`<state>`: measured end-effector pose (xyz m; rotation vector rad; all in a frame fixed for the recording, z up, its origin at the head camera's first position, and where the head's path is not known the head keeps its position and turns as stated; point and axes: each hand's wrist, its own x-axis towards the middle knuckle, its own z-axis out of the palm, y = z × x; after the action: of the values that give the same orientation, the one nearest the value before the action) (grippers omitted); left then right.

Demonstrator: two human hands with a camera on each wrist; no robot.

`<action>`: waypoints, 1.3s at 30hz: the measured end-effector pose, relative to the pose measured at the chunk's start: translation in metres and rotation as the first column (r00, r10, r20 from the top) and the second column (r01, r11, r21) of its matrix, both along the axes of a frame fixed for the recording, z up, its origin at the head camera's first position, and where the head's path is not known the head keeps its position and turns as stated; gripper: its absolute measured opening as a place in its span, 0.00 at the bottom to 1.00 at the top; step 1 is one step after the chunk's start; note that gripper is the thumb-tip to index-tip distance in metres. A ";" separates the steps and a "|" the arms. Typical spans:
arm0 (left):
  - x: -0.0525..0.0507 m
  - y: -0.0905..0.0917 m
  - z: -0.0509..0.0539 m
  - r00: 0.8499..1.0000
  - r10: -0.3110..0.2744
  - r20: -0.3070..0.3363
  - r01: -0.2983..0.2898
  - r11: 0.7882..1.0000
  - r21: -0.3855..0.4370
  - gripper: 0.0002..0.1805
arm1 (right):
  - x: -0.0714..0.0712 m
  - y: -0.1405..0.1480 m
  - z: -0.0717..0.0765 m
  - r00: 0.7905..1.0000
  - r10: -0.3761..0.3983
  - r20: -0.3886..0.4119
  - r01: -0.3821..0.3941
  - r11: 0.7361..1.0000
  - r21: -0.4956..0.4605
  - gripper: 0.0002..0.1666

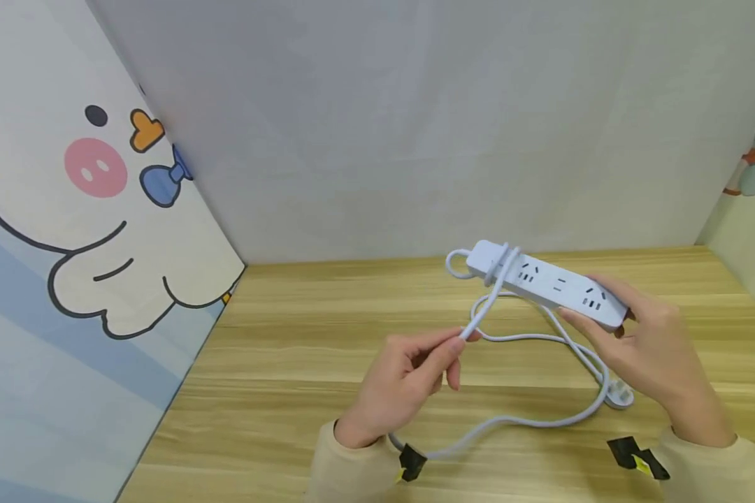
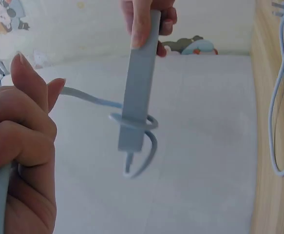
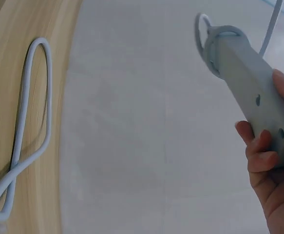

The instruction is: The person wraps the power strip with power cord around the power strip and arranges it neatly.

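A white power strip (image 1: pixel 556 283) is held up above the table, tilted, its sockets facing the head camera. My right hand (image 1: pixel 651 342) grips its right end between thumb and fingers; the right wrist view shows the strip's underside (image 3: pixel 251 83) with the fingers curled at it. Near the strip's other end the white cord (image 1: pixel 495 290) is wound around the body. My left hand (image 1: pixel 409 377) pinches this cord between thumb and fingers and holds it taut, down and left of the strip. In the left wrist view the cord also passes through the curled left fingers (image 2: pixel 20 131).
The rest of the cord (image 1: pixel 541 423) lies in loose loops on the wooden table (image 1: pixel 277 391). Its plug (image 1: pixel 619 395) rests near my right wrist. A pale wall (image 1: pixel 415 140) stands behind, with a cartoon-printed panel (image 1: pixel 101 244) at the left.
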<state>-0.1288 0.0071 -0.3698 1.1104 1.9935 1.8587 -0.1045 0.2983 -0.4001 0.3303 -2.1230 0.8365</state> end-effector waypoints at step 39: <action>-0.029 -0.036 -0.002 0.959 -0.017 0.284 0.022 1.000 -0.016 0.17 | 0.011 0.002 0.026 0.796 0.402 -0.452 -0.543 0.146 -0.827 0.15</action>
<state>-0.1583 -0.0290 -0.3715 0.8007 1.8269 1.8640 -0.0937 0.3004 -0.3743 0.3929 -0.9909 2.2290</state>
